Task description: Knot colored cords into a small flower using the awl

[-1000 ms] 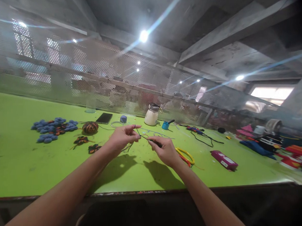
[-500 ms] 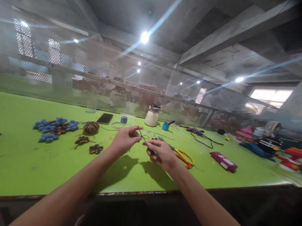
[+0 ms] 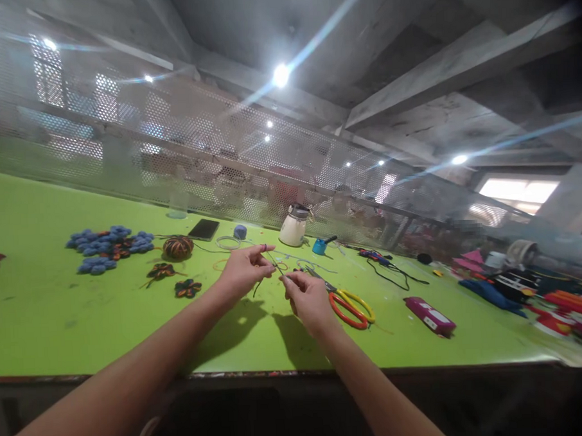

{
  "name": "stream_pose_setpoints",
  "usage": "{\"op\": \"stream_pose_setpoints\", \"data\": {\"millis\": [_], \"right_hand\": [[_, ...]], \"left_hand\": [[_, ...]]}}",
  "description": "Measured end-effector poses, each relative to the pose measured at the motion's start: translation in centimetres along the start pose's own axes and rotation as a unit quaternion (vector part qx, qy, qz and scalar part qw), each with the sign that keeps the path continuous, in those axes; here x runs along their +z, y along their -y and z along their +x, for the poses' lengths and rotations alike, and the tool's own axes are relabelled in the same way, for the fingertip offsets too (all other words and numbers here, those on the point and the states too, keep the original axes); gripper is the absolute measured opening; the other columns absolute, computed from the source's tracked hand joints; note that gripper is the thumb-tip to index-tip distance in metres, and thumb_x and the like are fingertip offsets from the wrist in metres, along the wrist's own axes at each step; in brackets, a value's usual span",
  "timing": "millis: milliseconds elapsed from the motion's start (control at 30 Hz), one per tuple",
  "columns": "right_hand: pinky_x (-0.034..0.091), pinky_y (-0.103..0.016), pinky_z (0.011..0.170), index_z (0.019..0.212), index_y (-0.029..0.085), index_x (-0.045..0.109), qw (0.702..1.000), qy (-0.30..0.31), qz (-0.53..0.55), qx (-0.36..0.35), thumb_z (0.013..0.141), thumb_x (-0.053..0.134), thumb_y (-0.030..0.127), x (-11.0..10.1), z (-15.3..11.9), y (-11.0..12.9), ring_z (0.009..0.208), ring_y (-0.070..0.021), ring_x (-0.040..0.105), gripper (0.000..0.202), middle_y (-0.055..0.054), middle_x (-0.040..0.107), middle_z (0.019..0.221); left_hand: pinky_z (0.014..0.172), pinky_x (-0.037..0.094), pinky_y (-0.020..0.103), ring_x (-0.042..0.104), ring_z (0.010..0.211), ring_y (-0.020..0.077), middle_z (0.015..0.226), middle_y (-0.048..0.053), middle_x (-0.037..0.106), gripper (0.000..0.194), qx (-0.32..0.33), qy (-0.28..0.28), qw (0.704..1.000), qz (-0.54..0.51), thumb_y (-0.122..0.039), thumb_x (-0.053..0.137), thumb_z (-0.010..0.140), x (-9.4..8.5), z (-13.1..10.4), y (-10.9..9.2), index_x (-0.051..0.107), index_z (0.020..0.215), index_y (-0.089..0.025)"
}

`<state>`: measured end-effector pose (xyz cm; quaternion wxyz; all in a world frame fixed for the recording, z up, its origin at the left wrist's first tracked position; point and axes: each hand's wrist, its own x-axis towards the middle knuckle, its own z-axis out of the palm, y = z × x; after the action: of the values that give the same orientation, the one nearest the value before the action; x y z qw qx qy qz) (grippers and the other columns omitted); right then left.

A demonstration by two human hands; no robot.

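Note:
My left hand (image 3: 247, 269) is closed in a pinch on a dark strand of yarn (image 3: 278, 267), with a loop around its raised index finger. A loose end hangs below the palm. Opposite it, my right hand (image 3: 310, 301) pinches the other end of the short strand, thumb against fingers; whether a thin tool is also in it I cannot tell. Both hands are above the green table (image 3: 146, 337). Just right of my right hand lie scissors (image 3: 355, 308) with red and yellow handles. Two small dark-and-orange yarn flowers (image 3: 188, 288) lie left of my left hand.
Blue flower pieces (image 3: 111, 242), a variegated yarn ball (image 3: 178, 247) and a phone (image 3: 204, 229) lie at left. A cream jug (image 3: 294, 227) and a blue pot (image 3: 320, 245) stand behind my hands. A purple box (image 3: 429, 316) lies at right. A perforated screen (image 3: 250, 155) borders the far edge.
My right hand has turned slightly and its fingers have drawn in at the strand, uncovering more of the scissors' red handle. My left hand keeps its pinch. The view has shifted slightly.

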<state>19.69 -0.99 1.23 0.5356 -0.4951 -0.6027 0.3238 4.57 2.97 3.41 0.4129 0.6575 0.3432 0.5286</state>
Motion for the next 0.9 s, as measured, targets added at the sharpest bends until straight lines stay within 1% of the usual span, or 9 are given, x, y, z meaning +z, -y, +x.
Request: {"op": "stream_pose_setpoints", "data": {"millis": [133,300,367,433,467,533,600,767,900], "right_hand": [[0.020,-0.019,0.033,0.076,0.016,0.059,0.991,-0.020,0.114,0.067,0.067,0.066,0.042,1.1,-0.7,1.1,0.034,-0.0044,0.033,0.029,0.006,0.046,0.051],[0.020,-0.017,0.034,0.077,0.017,0.056,0.974,-0.001,0.201,0.105,0.063,0.068,0.039,1.9,-0.4,1.7,0.036,-0.0038,0.033,0.028,0.006,0.047,0.054],[0.022,-0.019,0.035,0.077,0.016,0.058,0.987,-0.011,0.142,0.070,0.069,0.063,0.039,1.9,-0.1,1.4,0.037,-0.0048,0.032,0.025,0.006,0.045,0.053],[0.030,-0.022,0.040,0.078,0.016,0.060,0.999,-0.041,0.017,-0.028,0.076,0.058,0.037,1.6,0.1,0.9,0.042,-0.0078,0.038,0.022,0.003,0.048,0.055],[0.035,-0.024,0.045,0.079,0.015,0.062,0.992,-0.062,-0.057,-0.095,0.079,0.056,0.035,1.4,0.2,0.7,0.047,-0.0102,0.043,0.021,0.001,0.052,0.058],[0.043,-0.028,0.061,0.084,0.015,0.064,0.952,-0.093,-0.184,-0.225,0.084,0.051,0.029,1.0,0.3,0.2,0.064,-0.0153,0.054,0.019,-0.005,0.061,0.071],[0.044,-0.031,0.072,0.089,0.014,0.064,0.911,-0.101,-0.262,-0.302,0.087,0.047,0.023,0.6,0.4,0.0,0.077,-0.0182,0.057,0.019,-0.009,0.064,0.083],[0.043,-0.030,0.071,0.092,0.014,0.063,0.864,-0.077,-0.374,-0.328,0.091,0.041,0.018,0.1,1.1,-0.3,0.076,-0.0189,0.057,0.022,-0.009,0.062,0.081],[0.042,-0.029,0.068,0.094,0.015,0.063,0.844,-0.042,-0.429,-0.321,0.089,0.042,0.015,0.0,1.0,-0.1,0.075,-0.0196,0.057,0.021,-0.008,0.062,0.081]], "left_hand": [[0.058,0.042,0.025,0.049,0.053,0.0106,0.057,-0.003,0.058,0.039,0.059,-0.042,0.997,0.039,-0.015,0.061,0.066,0.8,-0.5,-0.4,0.066,0.105,-0.009],[0.057,0.041,0.025,0.051,0.054,0.0111,0.056,-0.004,0.057,0.035,0.034,-0.055,0.998,-0.004,-0.012,0.061,0.064,0.9,-0.5,-0.6,0.068,0.099,-0.011],[0.057,0.041,0.025,0.051,0.054,0.0110,0.056,-0.004,0.057,0.035,0.013,-0.059,0.997,-0.038,-0.012,0.063,0.062,0.7,-0.4,-0.5,0.068,0.096,-0.010],[0.057,0.040,0.025,0.051,0.054,0.0105,0.056,-0.004,0.057,0.040,-0.016,-0.067,0.994,-0.087,-0.013,0.066,0.060,0.5,-0.2,-0.2,0.066,0.100,-0.008],[0.057,0.039,0.024,0.051,0.053,0.0102,0.056,-0.004,0.057,0.044,-0.032,-0.066,0.990,-0.116,-0.014,0.068,0.059,0.4,-0.2,-0.1,0.064,0.103,-0.007],[0.056,0.038,0.024,0.050,0.053,0.0096,0.055,-0.003,0.056,0.050,-0.070,-0.050,0.980,-0.178,-0.014,0.071,0.056,0.2,-0.1,0.2,0.062,0.105,-0.005],[0.055,0.037,0.023,0.051,0.054,0.0092,0.056,-0.002,0.057,0.050,-0.108,-0.024,0.967,-0.230,-0.013,0.073,0.055,0.1,-0.1,0.4,0.062,0.103,-0.005],[0.053,0.035,0.021,0.052,0.053,0.0085,0.056,0.000,0.059,0.041,-0.165,-0.018,0.946,-0.279,-0.005,0.073,0.053,-0.4,0.2,0.5,0.065,0.093,-0.006],[0.049,0.033,0.019,0.052,0.050,0.0076,0.057,0.002,0.060,0.037,-0.162,-0.027,0.943,-0.290,-0.001,0.070,0.054,-0.8,0.6,0.7,0.065,0.090,-0.006]]}}
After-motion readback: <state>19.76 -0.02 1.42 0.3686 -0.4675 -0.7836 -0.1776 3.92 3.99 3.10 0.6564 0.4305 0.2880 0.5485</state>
